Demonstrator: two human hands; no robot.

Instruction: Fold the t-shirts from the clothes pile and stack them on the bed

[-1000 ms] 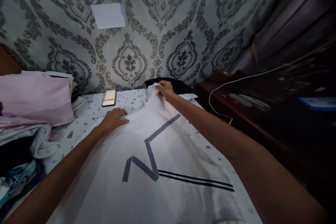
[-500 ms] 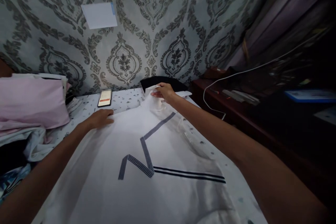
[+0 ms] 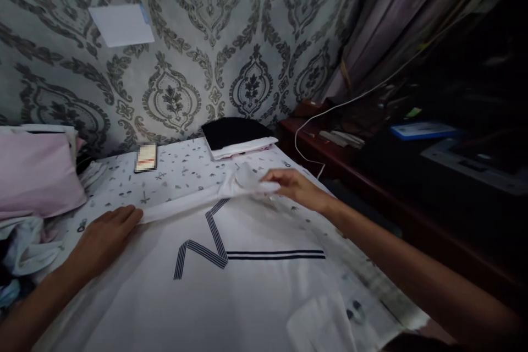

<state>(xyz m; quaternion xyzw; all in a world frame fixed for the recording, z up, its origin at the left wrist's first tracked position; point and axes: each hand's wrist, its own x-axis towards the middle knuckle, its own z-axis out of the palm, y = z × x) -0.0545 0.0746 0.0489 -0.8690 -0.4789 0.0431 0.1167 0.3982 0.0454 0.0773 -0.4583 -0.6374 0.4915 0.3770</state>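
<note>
A white shirt (image 3: 256,291) with dark striped bands lies spread over the patterned bed sheet. Its far edge is turned over in a long narrow band, with a bunched part near the middle. My left hand (image 3: 107,234) rests on the left end of that far edge, its fingers close together on the cloth. At the right end, my right hand (image 3: 291,187) has its fingers closed on the shirt's edge, which is slightly raised. The tips of the left fingers are partly hidden against the fabric.
A phone (image 3: 146,158) lies on the sheet (image 3: 177,159) near the wall. Folded black and white clothes (image 3: 239,135) sit behind the shirt. Pink cloth (image 3: 37,173) is piled at left. A dark red table (image 3: 363,176) with a white cable (image 3: 350,102) stands at right.
The shirt's far edge has come nearer and now forms a folded band. Both hands moved nearer, the right also to the right. The view shifted right, and the folded clothes show more fully.
</note>
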